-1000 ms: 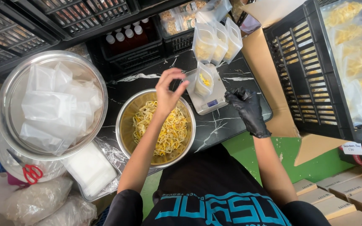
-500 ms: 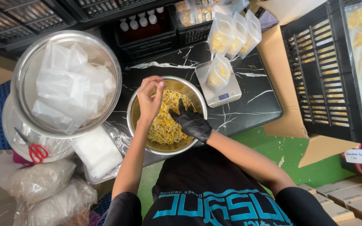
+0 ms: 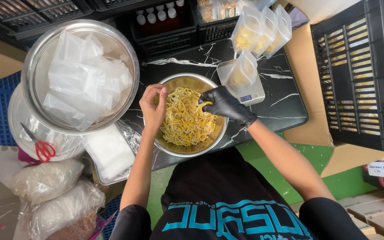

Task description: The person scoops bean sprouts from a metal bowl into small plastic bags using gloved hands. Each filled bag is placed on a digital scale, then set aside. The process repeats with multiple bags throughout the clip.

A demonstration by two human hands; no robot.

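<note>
Marble counter [image 3: 285, 102], clear filled pouches [image 3: 263, 26]

The bowl [image 3: 174, 150] is shiny brushed metal, as is the basin [image 3: 36, 66] holding glossy clear plastic bags [image 3: 83, 78]. The table [image 3: 285, 104] looks like polished black marble with white veins. The right hand [image 3: 224, 104] wears a smooth, faintly glossy black glove. The crates [image 3: 343, 84] are matt black plastic.
</note>
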